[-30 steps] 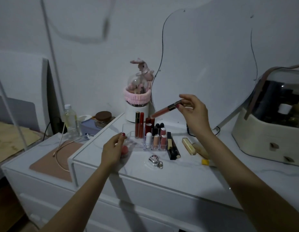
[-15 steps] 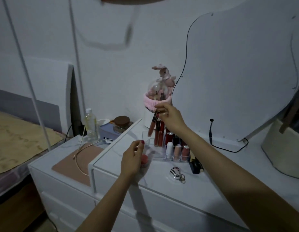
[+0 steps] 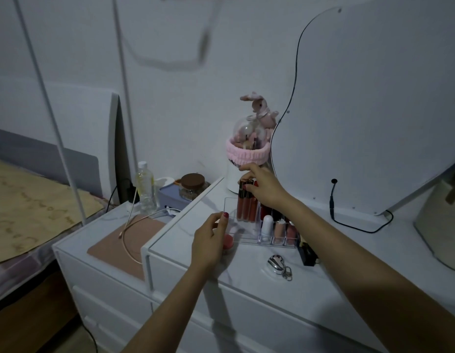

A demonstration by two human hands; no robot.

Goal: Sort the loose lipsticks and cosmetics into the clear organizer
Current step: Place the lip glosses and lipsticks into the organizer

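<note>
clear acrylic, the organizer [image 3: 243, 226] on the tabletop [image 3: 246, 273] now has the gloss tube [image 3: 243, 200] — a second ago mid-air — upright in its back row, my right hand [image 3: 265, 188] still pinching its cap, my left hand [image 3: 211, 240] holding a pink round compact [image 3: 228, 242] — next in.

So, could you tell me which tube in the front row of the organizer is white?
The white tube at the row's left end; the two tubes to its right are pinkish.

The right hand [image 3: 264, 187] pinches the cap of an upright lip gloss tube [image 3: 243, 203] standing in the clear organizer [image 3: 231, 207]. The left hand [image 3: 211, 240] grips the organizer's front-left edge on the tabletop [image 3: 246, 273].
</note>
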